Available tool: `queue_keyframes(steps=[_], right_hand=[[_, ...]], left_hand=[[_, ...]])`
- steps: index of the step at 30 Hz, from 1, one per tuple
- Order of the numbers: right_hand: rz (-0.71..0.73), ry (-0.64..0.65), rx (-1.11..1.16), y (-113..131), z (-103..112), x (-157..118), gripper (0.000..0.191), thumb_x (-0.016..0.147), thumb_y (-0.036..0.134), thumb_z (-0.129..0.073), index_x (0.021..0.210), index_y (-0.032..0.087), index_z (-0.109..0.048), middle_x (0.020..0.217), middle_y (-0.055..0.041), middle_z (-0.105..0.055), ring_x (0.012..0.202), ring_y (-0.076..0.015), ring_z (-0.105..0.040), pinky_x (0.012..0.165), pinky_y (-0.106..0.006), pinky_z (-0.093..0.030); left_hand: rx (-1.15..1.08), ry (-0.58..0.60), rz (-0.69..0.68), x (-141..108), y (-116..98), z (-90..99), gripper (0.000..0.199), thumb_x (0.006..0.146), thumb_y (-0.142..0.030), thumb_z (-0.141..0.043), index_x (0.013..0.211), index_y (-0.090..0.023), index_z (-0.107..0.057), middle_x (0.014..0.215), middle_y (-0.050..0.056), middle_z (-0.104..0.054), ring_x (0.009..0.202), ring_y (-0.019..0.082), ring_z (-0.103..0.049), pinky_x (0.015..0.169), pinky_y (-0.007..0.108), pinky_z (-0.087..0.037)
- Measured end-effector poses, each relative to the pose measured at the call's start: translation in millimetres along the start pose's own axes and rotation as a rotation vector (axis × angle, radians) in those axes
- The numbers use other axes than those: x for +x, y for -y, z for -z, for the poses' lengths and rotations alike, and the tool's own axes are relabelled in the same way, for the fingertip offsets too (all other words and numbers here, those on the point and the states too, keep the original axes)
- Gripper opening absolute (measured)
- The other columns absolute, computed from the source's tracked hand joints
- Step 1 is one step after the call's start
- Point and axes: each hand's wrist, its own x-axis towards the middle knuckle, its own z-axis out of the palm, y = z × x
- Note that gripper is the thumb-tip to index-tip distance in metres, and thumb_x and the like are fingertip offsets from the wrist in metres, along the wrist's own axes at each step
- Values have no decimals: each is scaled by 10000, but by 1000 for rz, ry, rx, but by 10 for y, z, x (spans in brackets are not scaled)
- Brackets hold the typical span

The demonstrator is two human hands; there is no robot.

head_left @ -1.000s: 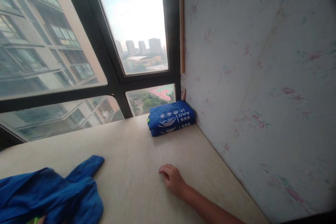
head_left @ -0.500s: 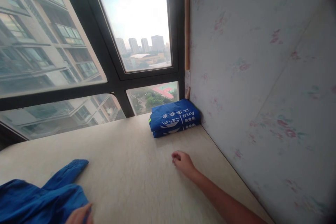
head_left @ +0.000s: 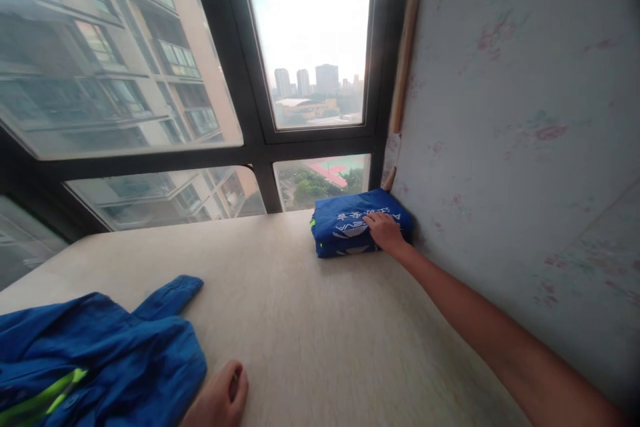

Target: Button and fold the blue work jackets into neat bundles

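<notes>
Nearest me, the left hand (head_left: 220, 393) curls loosely beside a rumpled blue garment (head_left: 135, 353) on the ledge (head_left: 310, 320); I can't tell whether its grip has any cloth. Farther off, the right hand (head_left: 385, 230), over bare ledge a moment ago, now lies on the folded blue bundle (head_left: 330, 217), between window (head_left: 320, 140) and wall (head_left: 525, 167). Whether that grip is closed I can't tell; the work, I'd judge, has shifted to the bundle.
</notes>
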Motion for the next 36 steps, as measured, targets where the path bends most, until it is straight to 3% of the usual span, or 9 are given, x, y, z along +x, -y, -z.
queue_keyframes(steps=[6,10,14,17,21,26,30,33,36], right_hand=[[-58,-141,32,101,807,493,377,964,156,-405,1275,171,-618,1185,-111,-689,1050,-216,-614,880,-302,-459],[-53,-296,127,320,1621,466,382,951,223,-450,1299,227,-607,1186,-78,-699,1035,-237,-639,872,-318,-471],[55,-183,340,462,2080,291,355,923,244,-494,1248,250,-635,1083,-42,-725,950,-217,-662,861,-317,-484],[91,84,607,506,1910,107,303,925,275,-510,1176,200,-663,1055,-43,-724,887,-178,-663,813,-278,-510],[-82,431,667,642,1283,-346,259,882,217,-541,1085,161,-692,961,-71,-739,835,-191,-675,770,-285,-529],[-99,425,642,789,772,-1195,413,806,226,-628,1205,129,-665,1249,-163,-663,1144,-285,-614,999,-399,-462],[85,466,651,785,640,-1946,658,772,495,-710,1362,236,-579,1475,-123,-495,1378,-328,-419,1145,-492,-307],[193,510,523,871,584,-2384,861,626,506,-842,1404,308,-530,1544,-114,-401,1427,-382,-319,1151,-559,-252],[221,413,365,1074,507,-2596,618,717,341,-807,1298,275,-607,1435,-126,-522,1314,-364,-455,1066,-529,-369]], left_hand=[[3,-2,-16,-40,-72,47,291,915,-399,-367,738,-235,-530,646,-14,-591,608,158,-584,587,263,-323],[-3,-29,-39,-46,-90,65,278,925,-376,-372,742,-231,-524,657,-14,-595,624,158,-582,592,261,-308],[1,-49,-34,-76,-130,96,269,932,-354,-384,732,-226,-510,668,-14,-600,629,155,-574,585,257,-287],[-7,-55,-41,-108,-156,129,241,927,-329,-398,747,-225,-520,689,-9,-610,659,157,-582,588,250,-285],[-34,-91,-65,-133,-143,140,221,919,-313,-413,755,-223,-532,715,0,-624,685,161,-590,594,245,-295],[-81,-113,-69,-137,-103,119,198,896,-313,-436,763,-222,-551,711,5,-631,689,165,-596,594,241,-317],[-130,-131,-61,-141,-107,123,234,913,-347,-420,848,-223,-607,762,12,-665,720,168,-618,620,240,-354],[-121,-129,-61,-143,-123,139,256,908,-358,-418,869,-223,-633,766,18,-678,726,177,-631,618,248,-372],[-144,-155,-92,-160,-132,152,267,888,-378,-442,869,-218,-655,824,38,-709,770,195,-653,644,261,-415]])
